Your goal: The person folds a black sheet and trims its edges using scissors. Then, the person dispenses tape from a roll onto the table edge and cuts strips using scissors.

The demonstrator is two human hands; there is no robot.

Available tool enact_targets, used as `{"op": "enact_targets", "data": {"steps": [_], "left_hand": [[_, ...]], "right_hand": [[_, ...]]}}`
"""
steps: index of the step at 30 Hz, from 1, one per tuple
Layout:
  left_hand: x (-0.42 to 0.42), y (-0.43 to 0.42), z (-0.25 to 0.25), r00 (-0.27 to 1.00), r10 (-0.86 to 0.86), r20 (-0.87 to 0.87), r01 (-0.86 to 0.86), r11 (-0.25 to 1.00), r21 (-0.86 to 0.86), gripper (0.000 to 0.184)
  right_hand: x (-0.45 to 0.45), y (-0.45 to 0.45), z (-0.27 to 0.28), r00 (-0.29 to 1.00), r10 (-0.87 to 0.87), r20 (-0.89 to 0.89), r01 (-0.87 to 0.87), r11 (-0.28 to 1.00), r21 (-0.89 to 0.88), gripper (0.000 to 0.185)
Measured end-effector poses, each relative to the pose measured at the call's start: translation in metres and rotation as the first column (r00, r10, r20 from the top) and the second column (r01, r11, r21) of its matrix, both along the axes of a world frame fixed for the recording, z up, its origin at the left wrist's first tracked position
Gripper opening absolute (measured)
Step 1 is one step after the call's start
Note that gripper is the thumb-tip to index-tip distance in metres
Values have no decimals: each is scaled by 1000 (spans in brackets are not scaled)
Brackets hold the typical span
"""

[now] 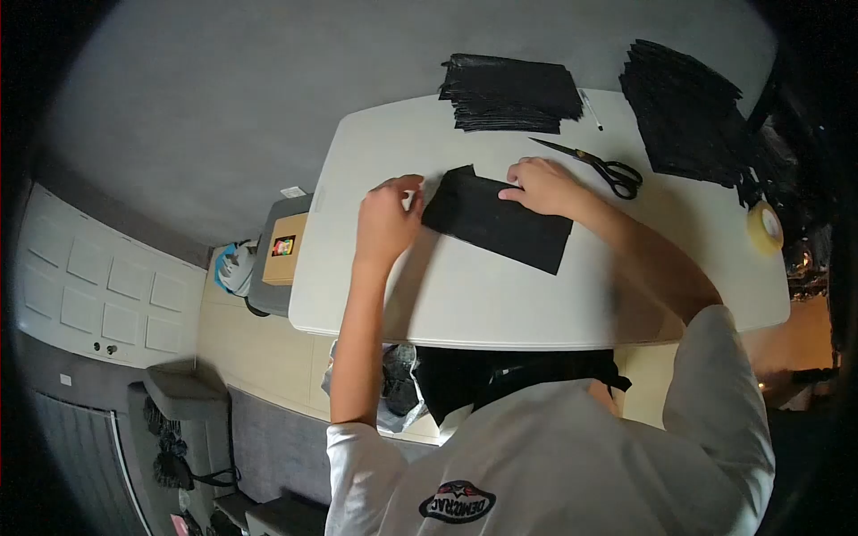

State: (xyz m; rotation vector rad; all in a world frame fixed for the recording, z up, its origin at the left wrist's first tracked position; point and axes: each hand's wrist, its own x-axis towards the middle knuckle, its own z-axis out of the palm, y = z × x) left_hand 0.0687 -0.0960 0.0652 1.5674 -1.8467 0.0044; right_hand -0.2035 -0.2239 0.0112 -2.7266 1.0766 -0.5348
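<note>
A flat black rectangular sheet [500, 219] lies at a slant on the white table [357, 295], with a small raised tab at its upper left corner. Its exact material is unclear. My right hand [545, 186] grips the sheet's far edge, thumb on top and fingers curled beyond it. Just off the left end of the sheet is my left hand [389, 219], its thumb and bent forefinger apart with nothing seen between them. Black-handled scissors [601, 164] rest beyond my right hand, blades pointing left.
Two stacks of black sheets lie along the far side, one in the middle [514, 94] and one at the right [684, 116]. A white pen [591, 109] is between them. A roll of tape [765, 229] sits at the right edge. A cardboard box [286, 248] stands left of the table.
</note>
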Motion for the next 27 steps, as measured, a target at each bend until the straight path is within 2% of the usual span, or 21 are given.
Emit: {"op": "enact_targets", "data": {"steps": [4, 6, 7, 9, 10, 11, 12, 13, 14, 16, 17, 19, 20, 21, 24, 27], "left_hand": [[22, 30, 3, 984, 125, -127, -115, 990, 82, 24], [28, 41, -1, 968, 173, -185, -149, 979, 137, 30], [29, 46, -3, 965, 176, -193, -151, 979, 138, 30], [30, 56, -1, 945, 201, -259, -163, 973, 161, 37], [29, 61, 2, 944, 200, -263, -163, 974, 156, 37], [28, 66, 5, 922, 185, -341, -159, 982, 102, 41], [26, 72, 9, 894, 165, -417, -159, 986, 48, 45], [23, 79, 16, 892, 164, -421, -161, 986, 43, 45], [19, 87, 24, 878, 159, -452, -182, 983, -7, 46], [12, 101, 30, 863, 148, -482, -215, 973, -85, 45], [6, 109, 32, 860, 155, -486, -217, 974, -72, 45], [-7, 125, 29, 879, 126, -461, -174, 983, -64, 46], [-11, 133, 21, 896, 111, -430, -153, 986, -63, 45], [-14, 139, 11, 914, 111, -391, -142, 988, -53, 42], [-21, 158, -16, 925, 170, -339, -159, 985, 60, 38], [-22, 167, -39, 921, 200, -335, -177, 979, 96, 32]], "right_hand": [[4, -14, -11, 997, -3, 81, -1, 998, 58, 33], [3, -20, -5, 993, -101, 57, 73, 928, 366, 31], [3, -21, 0, 994, -97, 49, 73, 928, 366, 31], [5, -23, 16, 985, -98, 145, 15, 872, 490, 27], [6, -21, 24, 963, -72, 260, -59, 885, 462, 20], [5, -19, 33, 964, -69, 257, -58, 889, 454, 20], [6, -3, 61, 944, -57, 325, -63, 936, 347, 20], [5, 12, 82, 920, -36, 391, -62, 970, 237, 20], [2, 22, 95, 921, -33, 388, -63, 970, 233, 20], [-3, 41, 108, 922, 166, 350, -122, 982, -144, 31], [-5, 53, 107, 924, 164, 345, -125, 983, -131, 31], [-11, 80, 96, 956, 278, 90, -235, 915, -328, 32], [-15, 95, 82, 958, 288, -15, -280, 916, -288, 31], [-18, 107, 72, 955, 295, -16, -289, 921, -262, 31], [-24, 137, 46, 923, 385, 19, -385, 922, 42, 23], [-28, 138, 33, 929, 362, 76, -367, 929, 55, 20]]}}
